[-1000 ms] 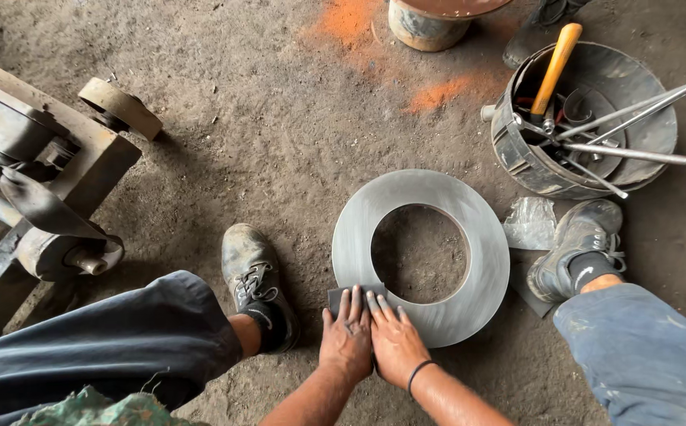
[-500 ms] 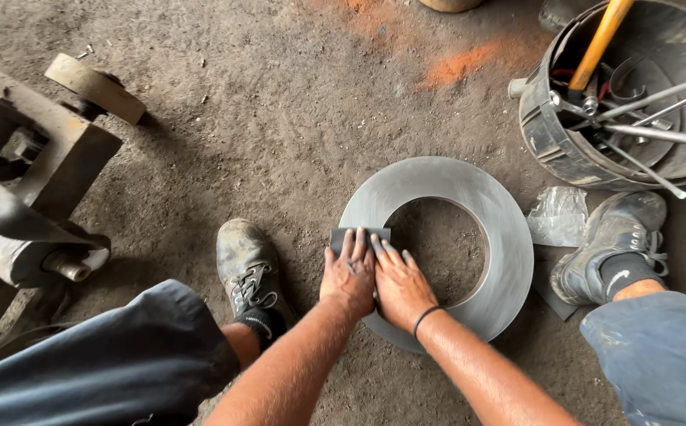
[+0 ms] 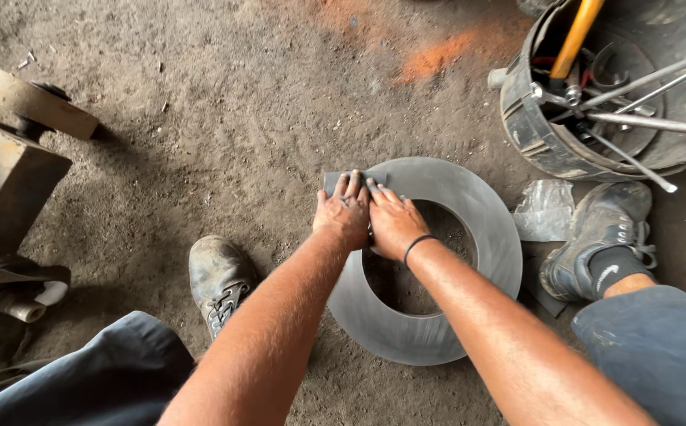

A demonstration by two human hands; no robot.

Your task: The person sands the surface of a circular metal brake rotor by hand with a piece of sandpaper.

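Hands dominate the head view, the only view there is. The left hand and the right hand lie side by side, touching, fingers spread flat and pressing a small dark abrasive sheet against the far left part of a flat grey metal ring that lies on the dirt floor. Neither hand grips anything; both bear down with open palms. A dark band circles the right wrist.

Compared with a second ago, both hands and the sheet have travelled from the ring's near edge up along its left side to the far rim, and the arms are now stretched well forward. I judge this a rubbing stroke working around the ring, with much of the surface to the right not yet reached by this pass.

As for packaging, a crumpled clear plastic bag lies just right of the ring, beside the right shoe; no readable label shows on it. The left shoe rests near the ring's left edge. A round black bucket at upper right holds metal rods and a yellow-handled tool. Orange powder stains the floor beyond. A rusty machine frame stands at the left edge.
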